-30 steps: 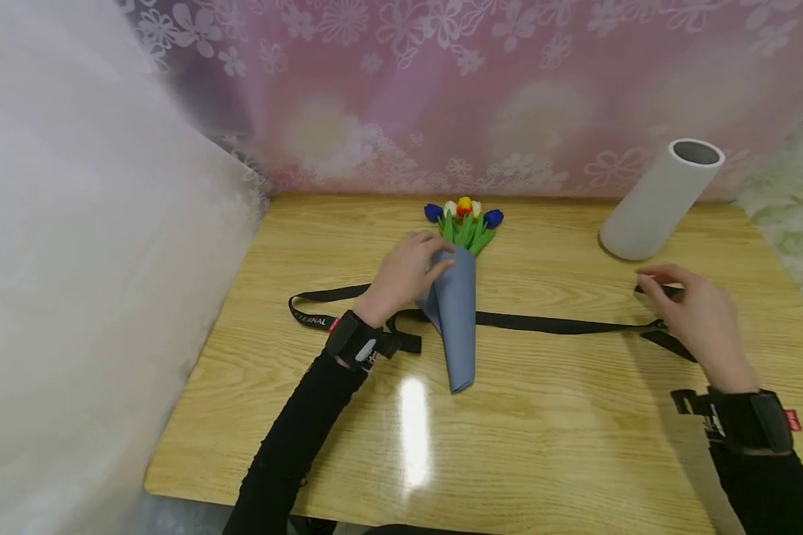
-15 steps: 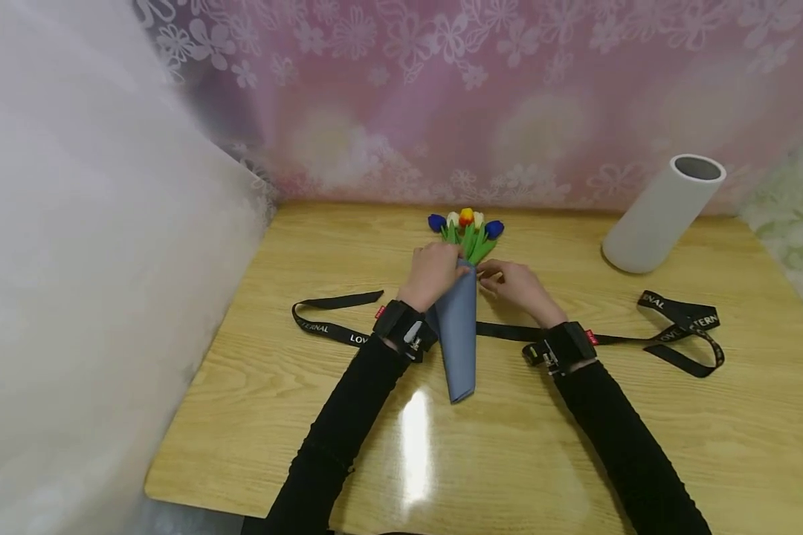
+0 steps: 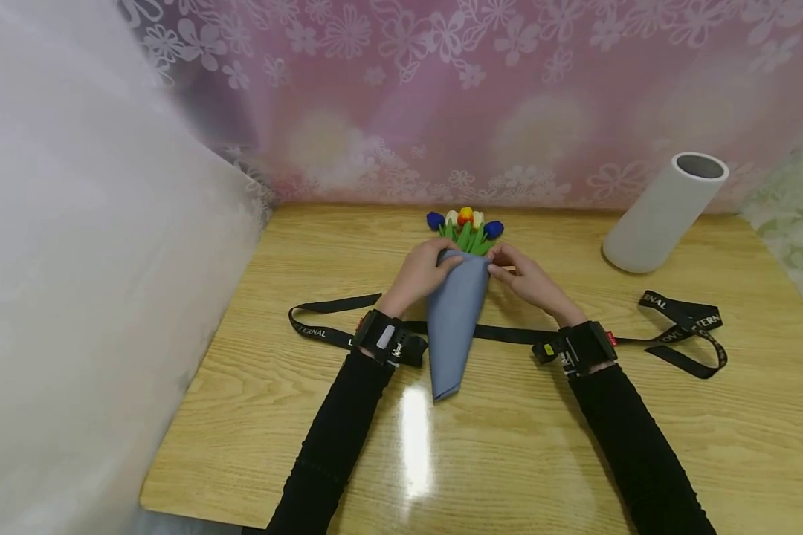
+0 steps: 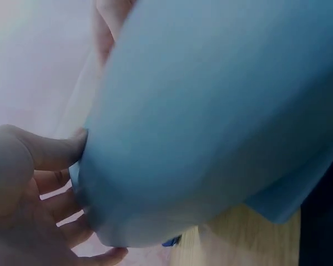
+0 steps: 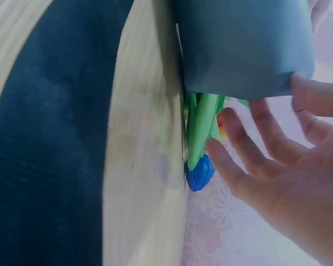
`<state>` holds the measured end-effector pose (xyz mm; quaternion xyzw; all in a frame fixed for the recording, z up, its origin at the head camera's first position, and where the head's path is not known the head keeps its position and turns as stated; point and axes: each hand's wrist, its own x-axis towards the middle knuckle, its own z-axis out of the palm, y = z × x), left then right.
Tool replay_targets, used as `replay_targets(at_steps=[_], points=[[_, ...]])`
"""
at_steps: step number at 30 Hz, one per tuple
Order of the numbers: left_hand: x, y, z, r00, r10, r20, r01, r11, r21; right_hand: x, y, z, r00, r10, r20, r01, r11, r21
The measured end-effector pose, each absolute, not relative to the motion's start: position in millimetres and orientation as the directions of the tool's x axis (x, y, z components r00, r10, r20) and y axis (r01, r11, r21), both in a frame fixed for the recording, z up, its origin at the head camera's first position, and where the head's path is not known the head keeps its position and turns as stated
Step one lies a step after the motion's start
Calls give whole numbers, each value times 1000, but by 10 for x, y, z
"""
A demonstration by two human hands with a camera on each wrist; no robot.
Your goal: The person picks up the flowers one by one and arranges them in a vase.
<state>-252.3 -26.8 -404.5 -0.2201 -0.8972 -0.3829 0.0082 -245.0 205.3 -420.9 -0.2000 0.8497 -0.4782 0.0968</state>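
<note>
A small bouquet of tulips (image 3: 465, 217) in blue, white and orange-yellow lies on the table. A blue-grey sheet of wrapping paper (image 3: 456, 319), rolled to a cone, covers the stems, with green leaves (image 5: 202, 130) coming out of its wide end. My left hand (image 3: 416, 276) grips the cone's upper left rim, thumb in front and fingers behind. At the upper right rim, my right hand (image 3: 527, 284) pinches the paper between thumb and fingers. Under the cone runs a black ribbon (image 3: 508, 334) with white lettering.
A tall white vase (image 3: 662, 215) stands at the back right. The ribbon's loose loops spread on the wooden table (image 3: 535, 446) to both sides. Behind the table hangs a pink floral curtain (image 3: 442, 104), with a white sheet (image 3: 94, 260) at left.
My right hand has left the ribbon's right end and come to the paper's right rim. The cone looks wider at the top, and its lower tip has shifted left.
</note>
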Motion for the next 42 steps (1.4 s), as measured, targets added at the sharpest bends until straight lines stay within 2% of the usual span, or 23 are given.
replay_targets(at_steps=[6, 12, 14, 17, 21, 23, 25, 28, 31, 35, 39, 42], points=[[-2494, -339, -4011, -893, 398, 211, 424, 586, 690, -2411, 2038, -4115, -912, -377, 162, -314, 386, -867], [-2429, -286, -3887, -840, 443, 314, 538, 610, 581, -2369, 1936, -4012, -894, -356, 274, -407, 384, -829], [-2423, -284, -3843, -823, 460, 335, 564, 588, 580, -2359, 1925, -3980, -897, -356, 263, -395, 378, -837], [-2421, -342, -3786, -818, 465, 338, 559, 507, 656, -2345, 1968, -3944, -921, -333, 204, -345, 448, -825], [-2424, -509, -3751, -867, 420, 268, 442, 399, 803, -2319, 2064, -3904, -938, -335, 92, -253, 476, -843], [-2428, -596, -3757, -895, 386, 226, 372, 363, 854, -2295, 2074, -3872, -931, -361, 60, -214, 404, -889], [-2440, -677, -3786, -918, 340, 203, 322, 341, 883, -2264, 2050, -3826, -914, -401, 55, -174, 267, -948], [-2452, -785, -3830, -945, 266, 190, 275, 334, 902, -2203, 1963, -3761, -867, -484, 118, -171, 66, -983], [-2456, -908, -3871, -966, 186, 180, 234, 332, 914, -2154, 1858, -3743, -811, -555, 187, -225, 0, -974], [-2436, -1125, -3923, -985, 100, 139, 164, 312, 936, -2136, 1734, -3809, -797, -575, 187, -344, 176, -922], [-2410, -1383, -4002, -993, 23, 118, 120, 247, 962, -2160, 1675, -3881, -823, -531, 201, -459, 413, -787], [-2375, -1598, -4072, -988, 11, 152, 151, 195, 969, -2150, 1693, -3901, -852, -483, 203, -479, 560, -677]])
